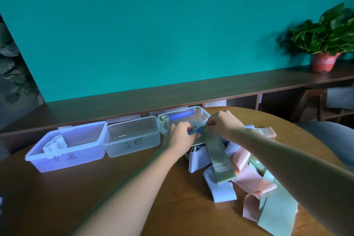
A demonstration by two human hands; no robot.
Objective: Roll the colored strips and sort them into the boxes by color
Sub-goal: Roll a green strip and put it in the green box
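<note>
I see a green strip (214, 151) lying over the heap of strips (247, 174) on the round wooden table (95, 188); its far end is pinched between both hands, its near end hangs down the heap toward me; my left hand (182, 134) curls its fingers on that far end, and something blue shows at its fingertips, though I cannot tell what it is; my right hand (223, 122) pinches the same end from the other side, just beside the left. The heap itself mixes white, pink and green strips. Just beyond the heap stands a clear box (201, 113) holding a small green roll (165, 120) at its left corner; left of the heap sits a second clear box (134, 136), and further left a third box (67, 145) with white rolls (54, 143) in it. Far right of the heap, a potted plant (323, 40) stands on a long wooden shelf (172, 94).
</note>
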